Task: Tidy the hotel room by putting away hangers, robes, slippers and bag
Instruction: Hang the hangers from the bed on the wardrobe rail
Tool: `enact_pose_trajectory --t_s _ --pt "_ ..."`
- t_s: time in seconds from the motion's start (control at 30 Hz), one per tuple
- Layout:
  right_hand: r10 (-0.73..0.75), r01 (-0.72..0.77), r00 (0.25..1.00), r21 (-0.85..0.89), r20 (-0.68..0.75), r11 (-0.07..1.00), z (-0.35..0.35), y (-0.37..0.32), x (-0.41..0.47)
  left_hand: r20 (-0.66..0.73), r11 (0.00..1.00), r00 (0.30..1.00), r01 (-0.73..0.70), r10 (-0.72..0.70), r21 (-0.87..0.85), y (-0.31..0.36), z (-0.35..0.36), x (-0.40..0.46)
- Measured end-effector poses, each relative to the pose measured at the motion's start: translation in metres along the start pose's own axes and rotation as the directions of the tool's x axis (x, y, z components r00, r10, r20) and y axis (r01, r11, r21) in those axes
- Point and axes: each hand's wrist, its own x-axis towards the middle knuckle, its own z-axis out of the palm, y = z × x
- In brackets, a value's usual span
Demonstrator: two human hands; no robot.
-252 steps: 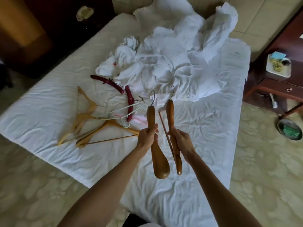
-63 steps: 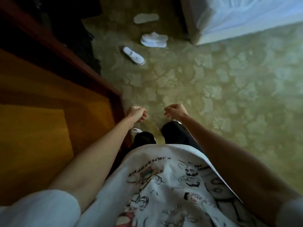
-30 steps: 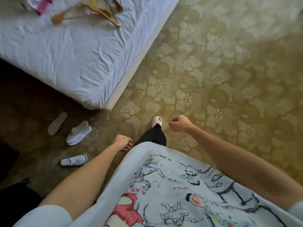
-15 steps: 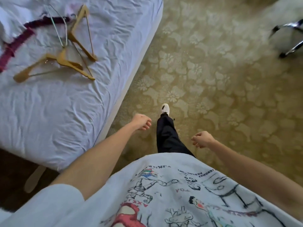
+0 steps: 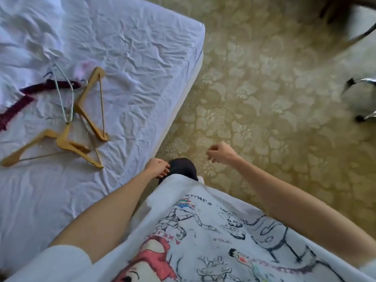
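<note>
Two light wooden hangers [image 5: 90, 102] [image 5: 51, 146] lie on the white bed [image 5: 146, 58] at the left. A pale wire hanger [image 5: 65, 98] rests across them, and two dark red padded hangers [image 5: 50, 85] [image 5: 14, 110] lie further left. Crumpled white fabric [image 5: 24, 27] fills the bed's upper left, blurred. My left hand [image 5: 157, 166] hangs at the bed's edge, fingers loosely curled, holding nothing. My right hand [image 5: 220, 153] hovers over the carpet, also loosely curled and empty. Both hands are well right of the hangers.
Patterned beige carpet [image 5: 264, 88] runs along the bed's right side. A chrome chair base with castors [image 5: 362, 100] stands at the right edge. Dark furniture legs [image 5: 345, 11] show at the top right. My dark trouser leg [image 5: 181, 167] is beside the bed corner.
I have turned from the wardrobe and walked back to the bed. The hangers have come closer in view. Both hands stay empty, and the slippers on the floor have left the view.
</note>
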Motion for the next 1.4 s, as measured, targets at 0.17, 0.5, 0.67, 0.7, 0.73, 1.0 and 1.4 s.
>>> enact_pose_trajectory --t_s 0.17,0.5,0.67,0.7,0.73,1.0,1.4 --pt "-0.171 0.18 0.98 -0.095 0.103 0.979 -0.05 -0.107 0.09 -0.037 0.973 0.985 0.16 -0.168 -0.163 0.029 -0.042 0.062" --pt "-0.181 0.287 0.946 -0.433 0.27 0.854 -0.176 -0.247 0.287 -0.047 0.824 0.954 0.23 -0.296 -0.518 0.19 -0.137 0.176" --pt "-0.128 0.274 0.952 -0.586 0.278 0.763 -0.248 -0.295 0.374 -0.073 0.73 0.953 0.174 -0.293 -0.661 0.286 -0.179 0.209" --pt "-0.108 0.271 0.951 -0.616 0.288 0.74 -0.26 -0.306 0.39 -0.088 0.72 0.955 0.15 -0.282 -0.677 0.301 -0.187 0.215" --pt "-0.096 0.275 0.95 -0.644 0.298 0.714 -0.272 -0.319 0.406 -0.109 0.711 0.954 0.128 -0.278 -0.691 0.315 -0.195 0.221" --pt "-0.065 0.464 0.849 -0.682 0.524 0.565 -0.289 -0.45 0.53 -0.226 0.538 0.856 0.071 -0.464 -0.84 0.389 -0.252 0.28" --pt "-0.099 0.809 0.52 -0.452 0.849 0.376 -0.127 -0.626 0.59 -0.194 0.16 0.617 -0.11 -0.763 -0.981 0.374 -0.304 0.318"
